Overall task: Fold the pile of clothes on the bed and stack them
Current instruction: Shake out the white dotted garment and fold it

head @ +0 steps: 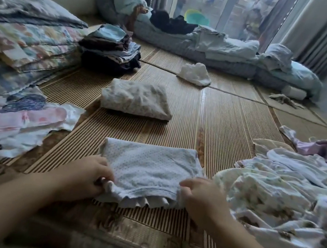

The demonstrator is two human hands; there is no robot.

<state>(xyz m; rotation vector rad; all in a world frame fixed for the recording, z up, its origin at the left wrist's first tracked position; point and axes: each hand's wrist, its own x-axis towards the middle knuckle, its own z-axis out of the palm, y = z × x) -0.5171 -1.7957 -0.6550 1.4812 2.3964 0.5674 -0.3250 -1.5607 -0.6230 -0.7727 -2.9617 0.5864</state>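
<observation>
Seen from the head camera, a pale blue dotted garment [149, 164] lies partly folded on the woven mat [213, 114] of the bed, just in front of the person. The left hand [88, 174] pinches its near left corner and the right hand [202, 198] its near right corner; each grip is curled onto the hem, with the fingertips partly buried in the cloth. Touching the garment's right side, the unfolded pile [275, 195] is cut off by the frame edge. A folded cream piece [136, 98] sits farther back, with a dark stack [110, 51] beyond it. Flat pink-and-white pieces [19, 122] lie to the left. The bedding [213, 48] at the far end is blurred.
</observation>
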